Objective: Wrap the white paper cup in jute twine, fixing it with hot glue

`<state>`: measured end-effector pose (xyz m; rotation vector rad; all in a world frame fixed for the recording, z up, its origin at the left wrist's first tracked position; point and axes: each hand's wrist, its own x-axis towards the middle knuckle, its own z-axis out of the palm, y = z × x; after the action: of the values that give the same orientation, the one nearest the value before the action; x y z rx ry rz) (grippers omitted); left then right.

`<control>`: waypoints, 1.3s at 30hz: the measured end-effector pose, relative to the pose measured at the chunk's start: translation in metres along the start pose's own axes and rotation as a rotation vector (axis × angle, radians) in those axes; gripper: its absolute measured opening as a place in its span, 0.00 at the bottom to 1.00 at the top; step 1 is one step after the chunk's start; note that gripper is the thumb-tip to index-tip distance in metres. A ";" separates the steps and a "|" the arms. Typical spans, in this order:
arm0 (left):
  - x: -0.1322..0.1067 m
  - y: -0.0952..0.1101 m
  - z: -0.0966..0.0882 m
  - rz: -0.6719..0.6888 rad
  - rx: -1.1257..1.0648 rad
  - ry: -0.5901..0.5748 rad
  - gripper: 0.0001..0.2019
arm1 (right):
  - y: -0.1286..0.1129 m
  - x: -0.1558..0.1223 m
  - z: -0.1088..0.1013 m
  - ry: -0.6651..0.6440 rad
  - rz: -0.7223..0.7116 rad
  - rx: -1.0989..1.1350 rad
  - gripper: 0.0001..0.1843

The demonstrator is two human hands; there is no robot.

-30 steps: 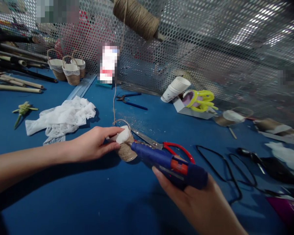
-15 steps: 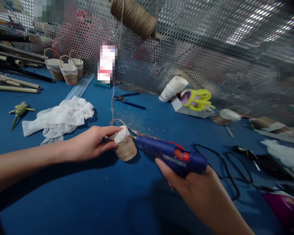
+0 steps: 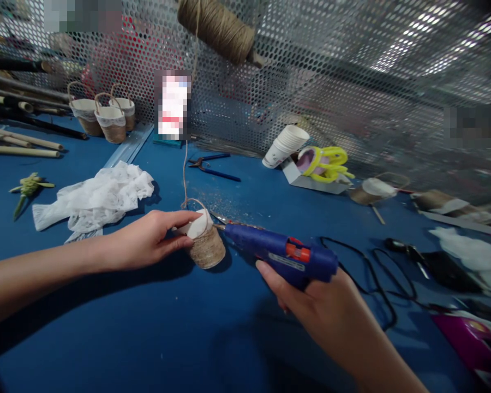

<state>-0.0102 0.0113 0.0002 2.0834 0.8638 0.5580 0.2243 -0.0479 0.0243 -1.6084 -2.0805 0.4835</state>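
My left hand [image 3: 153, 240] grips a small twine-wrapped cup basket [image 3: 204, 243] by its white rim, holding it tilted on the blue table [image 3: 147, 327]. A strand of twine [image 3: 184, 169] runs up from the cup to the twine spool [image 3: 216, 24] hanging on the mesh wall. In my right hand [image 3: 311, 305] is a blue glue gun [image 3: 282, 254], its nozzle touching the cup's upper right side. The gun's black cord [image 3: 368, 273] trails off to the right.
White lace fabric [image 3: 94, 196] lies left of the cup. Three finished small baskets [image 3: 102, 114] stand at the back left near bamboo sticks [image 3: 20, 144]. Blue-handled pliers [image 3: 213, 164], stacked paper cups [image 3: 284, 144], yellow pipe cleaners [image 3: 329, 164] and a perforated metal wall [image 3: 352, 82] lie behind.
The glue gun has swung round from below the cup to level, its nozzle now against the cup's right side, covering the red-handled scissors. My left hand keeps its hold.
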 end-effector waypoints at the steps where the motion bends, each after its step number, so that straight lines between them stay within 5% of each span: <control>1: 0.000 0.000 0.000 0.005 -0.001 -0.002 0.16 | 0.000 0.000 0.000 -0.002 -0.006 0.008 0.14; 39: 0.000 0.000 0.000 0.005 0.018 -0.018 0.15 | -0.005 0.001 -0.001 0.007 0.015 0.009 0.17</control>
<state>-0.0104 0.0115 0.0002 2.1045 0.8565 0.5352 0.2206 -0.0482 0.0279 -1.6197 -2.0593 0.4910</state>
